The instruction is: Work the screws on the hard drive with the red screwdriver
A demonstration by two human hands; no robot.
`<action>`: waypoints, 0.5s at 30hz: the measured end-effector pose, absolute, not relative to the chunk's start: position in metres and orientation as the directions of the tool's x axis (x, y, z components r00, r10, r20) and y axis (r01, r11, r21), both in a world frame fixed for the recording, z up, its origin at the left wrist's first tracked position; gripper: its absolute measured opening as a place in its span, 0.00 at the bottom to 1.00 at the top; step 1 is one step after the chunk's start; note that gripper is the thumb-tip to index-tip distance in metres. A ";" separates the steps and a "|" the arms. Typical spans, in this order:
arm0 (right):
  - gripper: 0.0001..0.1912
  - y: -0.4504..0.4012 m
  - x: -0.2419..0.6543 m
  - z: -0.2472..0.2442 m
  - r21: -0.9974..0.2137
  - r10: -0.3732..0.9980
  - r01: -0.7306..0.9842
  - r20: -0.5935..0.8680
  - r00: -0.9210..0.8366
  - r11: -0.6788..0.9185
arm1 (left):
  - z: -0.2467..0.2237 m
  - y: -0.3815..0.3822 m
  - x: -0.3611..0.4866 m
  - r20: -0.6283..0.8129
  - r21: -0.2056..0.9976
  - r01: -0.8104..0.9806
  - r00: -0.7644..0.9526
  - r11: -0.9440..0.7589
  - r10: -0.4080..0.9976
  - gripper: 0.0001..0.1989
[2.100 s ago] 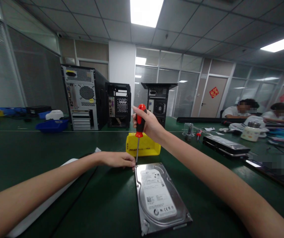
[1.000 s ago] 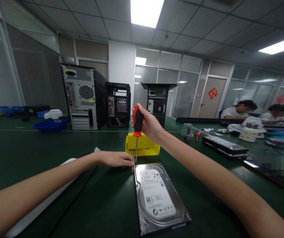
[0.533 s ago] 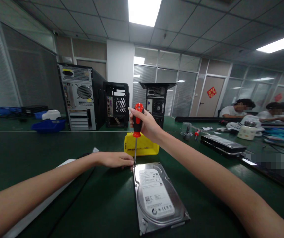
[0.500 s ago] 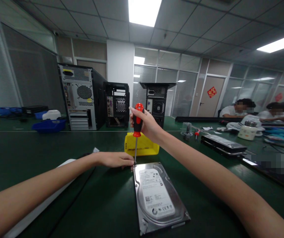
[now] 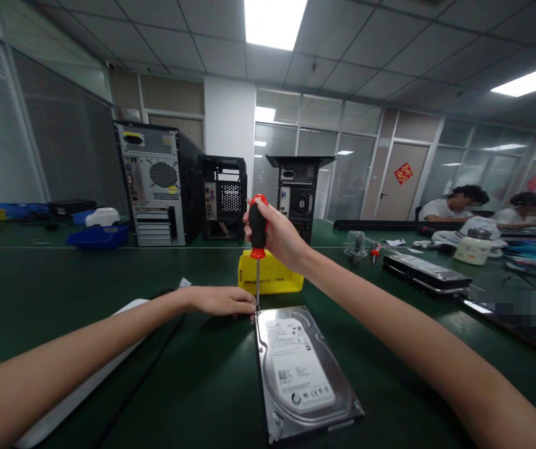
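Observation:
My right hand is wrapped round the red and black handle of a screwdriver, which stands almost upright. Its tip meets the far left corner of a silver hard drive lying label up on the green table. Beside that tip, my left hand has its fingers drawn together at the drive's corner. What those fingertips pinch, if anything, is hidden. Just behind the drive stands a yellow bin.
Computer cases line the back of the table. More hard drives, a clear jar and a second screwdriver are on the right. A blue bin stands at left. A dark cable runs under my left forearm. Two people sit far right.
The whole view has shifted slightly, so things appear a little further right. My right hand's grip on the screwdriver has turned slightly; the tip stays at the same corner.

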State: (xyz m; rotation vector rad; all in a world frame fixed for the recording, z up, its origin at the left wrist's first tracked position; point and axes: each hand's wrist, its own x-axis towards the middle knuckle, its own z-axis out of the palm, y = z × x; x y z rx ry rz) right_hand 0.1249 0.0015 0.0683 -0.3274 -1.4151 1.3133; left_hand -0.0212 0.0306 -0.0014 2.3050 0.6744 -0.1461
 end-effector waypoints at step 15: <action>0.11 -0.015 0.154 0.091 -0.769 0.790 -0.439 0.584 -0.187 0.465 | -0.003 0.033 -0.023 -0.304 0.598 0.509 0.859 -0.619 0.413 0.17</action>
